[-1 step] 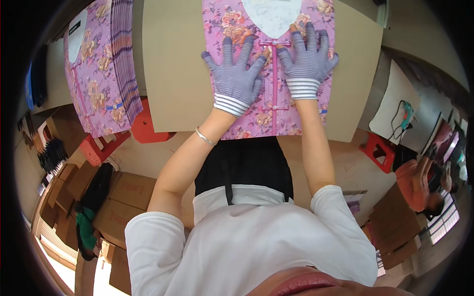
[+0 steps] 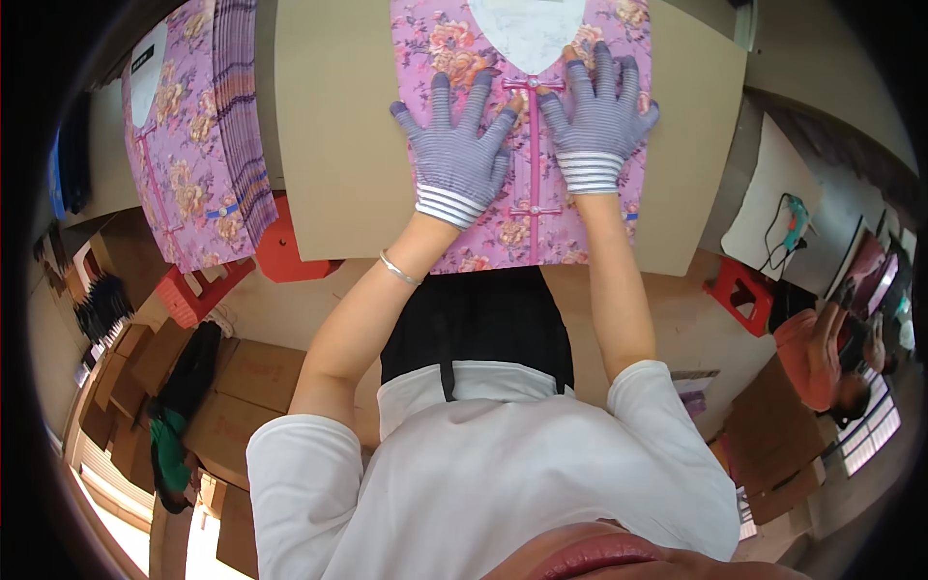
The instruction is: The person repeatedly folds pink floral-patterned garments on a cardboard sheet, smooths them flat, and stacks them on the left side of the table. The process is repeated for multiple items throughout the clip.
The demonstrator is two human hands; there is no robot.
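Observation:
A folded pink-purple blouse [image 2: 534, 174] with a floral print lies flat before me. It has a dark pink centre placket, knotted bow fastenings and a white insert [image 2: 527, 34] in the neckline. My left hand [image 2: 454, 145], in a purple striped glove, rests palm down on the blouse, left of the placket. To the right of the placket my right hand [image 2: 597, 121], gloved the same way, also lies flat on it. Both hands have their fingers spread and hold nothing. Under the blouse is a tan board [image 2: 333, 145].
A stack of similar folded blouses [image 2: 184, 164] stands at the left. Red stools [image 2: 742, 293] flank the table. A teal-handled tool with a cord [image 2: 796, 222] lies on a white surface at right. Cardboard boxes [image 2: 253, 387] and other people [image 2: 172, 449] are behind me.

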